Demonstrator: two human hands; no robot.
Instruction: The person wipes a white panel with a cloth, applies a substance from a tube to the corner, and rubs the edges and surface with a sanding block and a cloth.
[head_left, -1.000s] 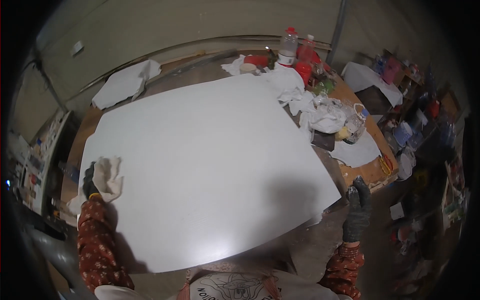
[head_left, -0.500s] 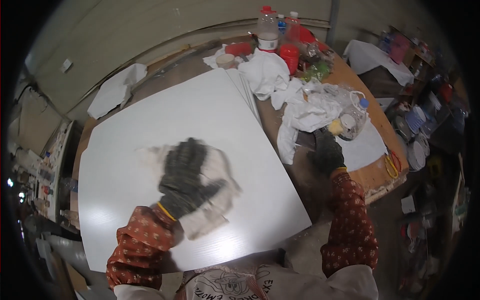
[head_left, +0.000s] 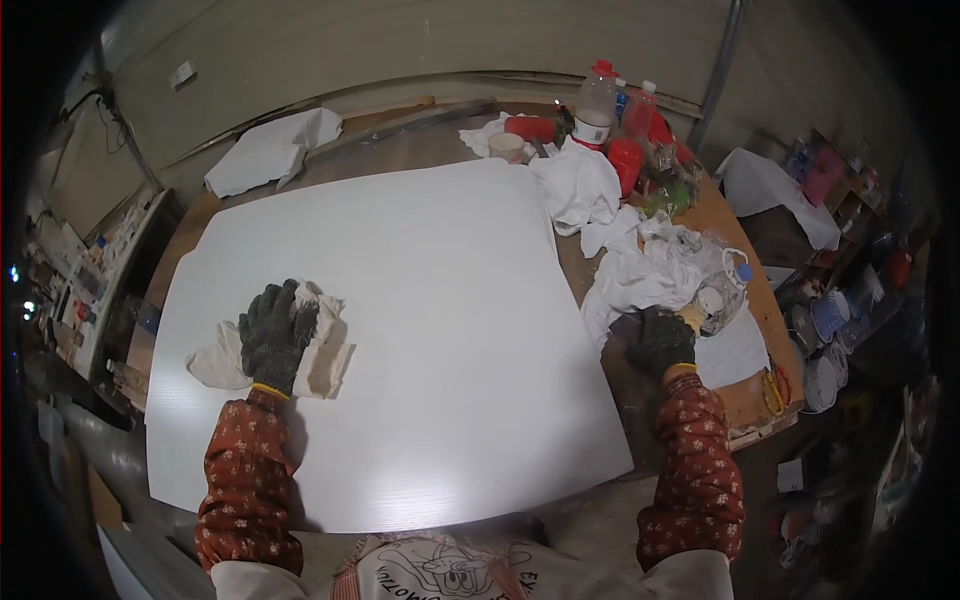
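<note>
The 2 hands, each covered by a dark glove with a yellow cuff edge, were held well apart. The left hand point(head_left: 273, 340) was laid palm down on the left half of the white panel point(head_left: 430, 300), its fingers extended, and a cream cloth point(head_left: 325, 370) was pinned beneath it, its folds left exposed on both sides of the glove. The right hand point(head_left: 662, 342) was placed just beside the panel's right edge; whether anything was gripped by it could not be told, as its underside was hidden. Both forearms were covered by red-brown flowered sleeves point(head_left: 245, 455).

The panel was laid flat on a wooden table point(head_left: 185, 235), and light was reflected near the panel's near edge. To the right of the panel, crumpled white wrapping point(head_left: 640, 270), a yellow lump point(head_left: 692, 318) and a clear jug point(head_left: 722, 300) with a blue cap were seen. Farther right of the panel, scissors point(head_left: 775, 390) with yellow and red handles were set down. Beyond its far right corner, a red-capped bottle point(head_left: 597, 105) was stood, and beyond its far left corner a white sheet point(head_left: 270, 155) was spread.
</note>
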